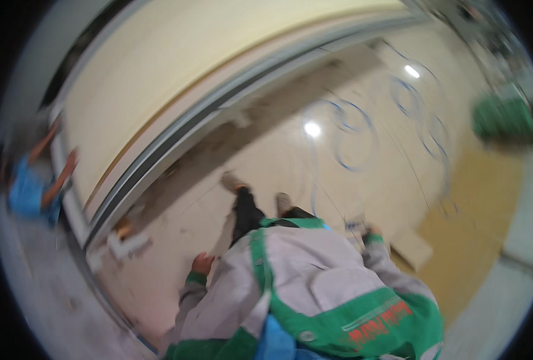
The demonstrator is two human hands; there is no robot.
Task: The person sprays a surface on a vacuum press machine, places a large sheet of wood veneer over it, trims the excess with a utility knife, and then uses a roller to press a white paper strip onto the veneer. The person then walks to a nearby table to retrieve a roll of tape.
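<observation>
My left hand (pixel 203 263) hangs low beside my grey and green jacket, its fingers curled. Whether anything small is in them is too blurred to see. On the other side, my right hand (pixel 374 230) is closed round a small grey tool (pixel 356 226), smeared by motion. A large framed panel (pixel 176 66), cream on top with grey and dark edge strips, stretches across the upper left, apart from both hands. My shoes (pixel 235 181) are on the pale floor in front of it.
Thin blue hose (pixel 371 129) lies in loops on the floor. A co-worker in blue (pixel 31 189) has both hands on the panel's left end. White pieces (pixel 128 245) lie near its corner. A pale block (pixel 411 249), a tan floor sheet (pixel 476 222) and a green bundle (pixel 503 119) are at right.
</observation>
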